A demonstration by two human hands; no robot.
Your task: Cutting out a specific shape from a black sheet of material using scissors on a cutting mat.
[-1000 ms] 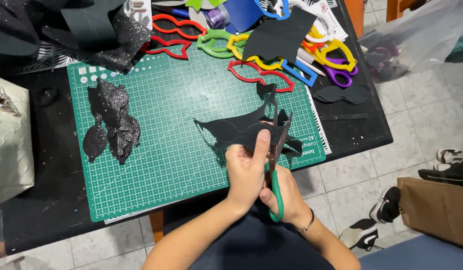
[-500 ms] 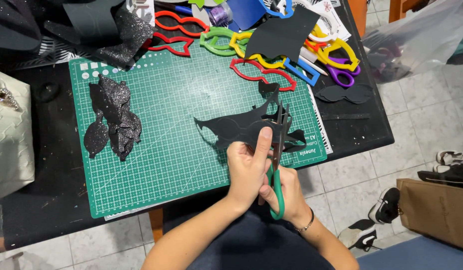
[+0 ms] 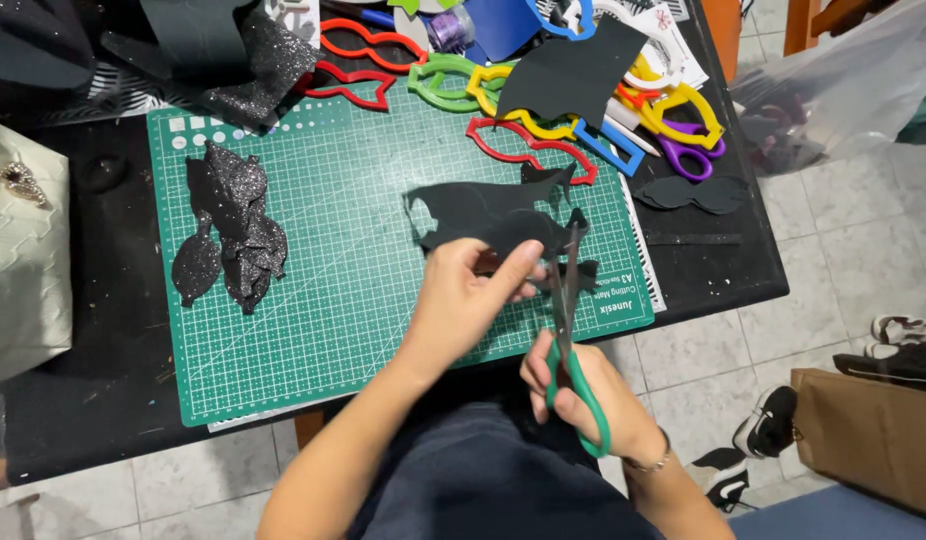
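Observation:
My left hand (image 3: 470, 298) pinches a black foam sheet cut in a bat-like outline (image 3: 493, 215), held over the green cutting mat (image 3: 363, 250). My right hand (image 3: 583, 395) grips green-handled scissors (image 3: 573, 350); their blades point up into the sheet's right edge by my left fingertips. A small black offcut (image 3: 588, 272) lies just right of the blades.
A pile of black glitter cut-outs (image 3: 228, 235) lies on the mat's left. Coloured plastic stencils (image 3: 503, 110), purple scissors (image 3: 688, 155) and a black bat shape (image 3: 573, 70) crowd the table's back. White padded bag (image 3: 18, 250) at left. Shoes (image 3: 773, 420) and a brown bag (image 3: 873, 430) are on the floor.
The black sheet has turned and shifted a little in my left hand. The scissors have moved slightly along its right edge.

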